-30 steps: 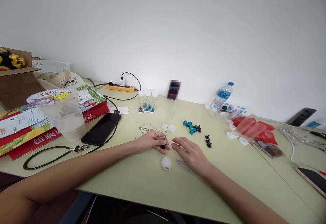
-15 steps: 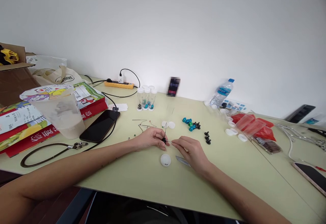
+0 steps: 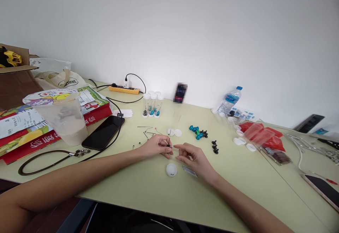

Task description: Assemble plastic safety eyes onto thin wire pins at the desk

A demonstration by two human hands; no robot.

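My left hand [image 3: 156, 145] pinches a small black knob-like piece [image 3: 168, 145] between thumb and fingers. A thin dark rod [image 3: 170, 136] sticks up from it. Beside it, my right hand [image 3: 194, 158] has its index finger stretched towards a short thin pin at the black piece. Its thumb is apart from that finger; whether the fingertip touches the pin is too small to tell. Just below my hands stands a round white cap [image 3: 171, 169] with tiny bits inside. Several thin metal rods [image 3: 189, 171] lie under my right hand.
Blue knobs [image 3: 194, 128] and black knobs [image 3: 215, 147] lie right of centre. Capped clear tubes [image 3: 152, 106] stand at the back. Bent wires [image 3: 147, 133] lie left of my hands. A drink cup [image 3: 66, 120], phone [image 3: 103, 132] and water bottle [image 3: 230, 100] surround the area.
My right hand's thumb and index finger have come apart from their pinch on the thin pin. The index finger now points at the black piece, which my left hand still holds.
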